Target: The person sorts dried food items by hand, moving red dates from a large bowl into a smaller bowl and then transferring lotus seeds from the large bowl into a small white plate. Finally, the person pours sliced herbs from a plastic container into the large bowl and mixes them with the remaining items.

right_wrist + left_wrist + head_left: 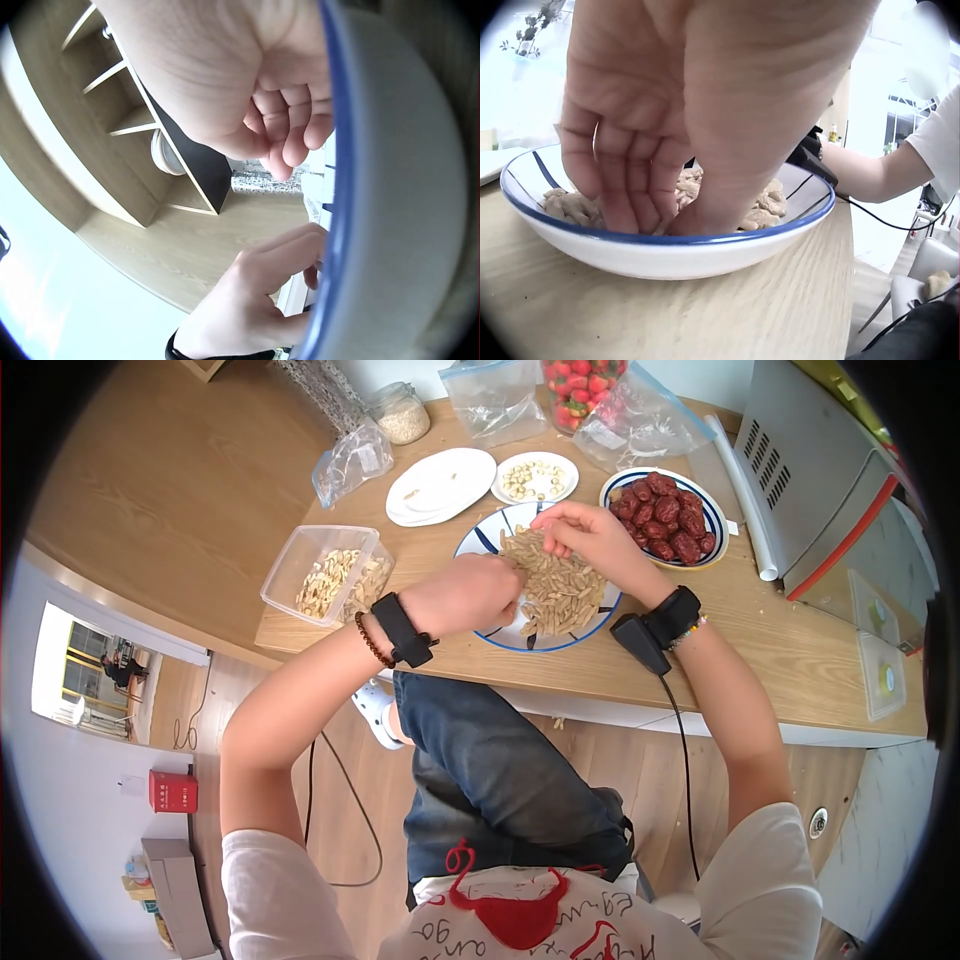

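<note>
A blue-rimmed plate holds a heap of tan, elongated pieces. My left hand is over its left side; in the left wrist view the left hand reaches inside the rim, fingertips and thumb pinching among the tan pieces. My right hand is above the heap's upper edge. In the right wrist view the right hand has curled fingers with the thumb close against them; whether a piece is between them cannot be seen. The left hand shows lower there.
A clear tub of pale pieces stands left. Behind are a white plate, a small dish of round pale pieces, plastic bags and a jar. Red dates fill a bowl at right, near a grey appliance.
</note>
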A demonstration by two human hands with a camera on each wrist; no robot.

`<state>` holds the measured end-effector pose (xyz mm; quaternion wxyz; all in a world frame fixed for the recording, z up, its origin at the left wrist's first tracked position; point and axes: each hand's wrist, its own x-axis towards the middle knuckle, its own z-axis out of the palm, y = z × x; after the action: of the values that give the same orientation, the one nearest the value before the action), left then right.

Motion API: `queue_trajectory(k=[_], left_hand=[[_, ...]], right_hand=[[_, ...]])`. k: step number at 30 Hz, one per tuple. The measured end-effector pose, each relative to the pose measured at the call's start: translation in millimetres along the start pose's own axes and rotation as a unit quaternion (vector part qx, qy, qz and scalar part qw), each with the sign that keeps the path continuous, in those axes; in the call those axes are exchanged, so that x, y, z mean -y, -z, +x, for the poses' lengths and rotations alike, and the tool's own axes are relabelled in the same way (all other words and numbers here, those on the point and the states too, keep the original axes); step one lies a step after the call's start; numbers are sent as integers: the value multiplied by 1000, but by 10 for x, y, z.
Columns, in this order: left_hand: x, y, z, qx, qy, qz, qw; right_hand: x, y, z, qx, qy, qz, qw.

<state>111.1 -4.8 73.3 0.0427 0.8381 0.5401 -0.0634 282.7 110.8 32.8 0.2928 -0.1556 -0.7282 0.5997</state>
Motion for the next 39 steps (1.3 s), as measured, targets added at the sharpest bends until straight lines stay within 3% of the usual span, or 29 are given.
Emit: queue_trajectory(k=[4, 13, 16, 25, 31, 37, 39], left_hand=[[14, -28, 5, -52, -23, -21, 998], [53, -18, -17, -68, -35, -101, 992], [21, 45, -38, -28, -17, -121, 992], [67, -4, -26, -54, -22, -141, 988], [-14, 53, -25, -69, -66, -60, 994], [-93, 51, -7, -97, -135, 183, 969], [-121, 72, 12, -92, -144, 204, 964]], right_hand=[[-20, -1, 0, -2, 4, 16, 1000], [-6, 2, -6, 0, 12, 14, 1000], [-17, 1, -8, -2, 13, 14, 1000], [-27, 3, 7, 1, 14, 3, 1000], [-14, 5, 3, 2, 12, -1, 1000], [-30, 4, 4, -3, 21, 1, 1000], [-39, -1, 13, -5, 24, 1, 1000]])
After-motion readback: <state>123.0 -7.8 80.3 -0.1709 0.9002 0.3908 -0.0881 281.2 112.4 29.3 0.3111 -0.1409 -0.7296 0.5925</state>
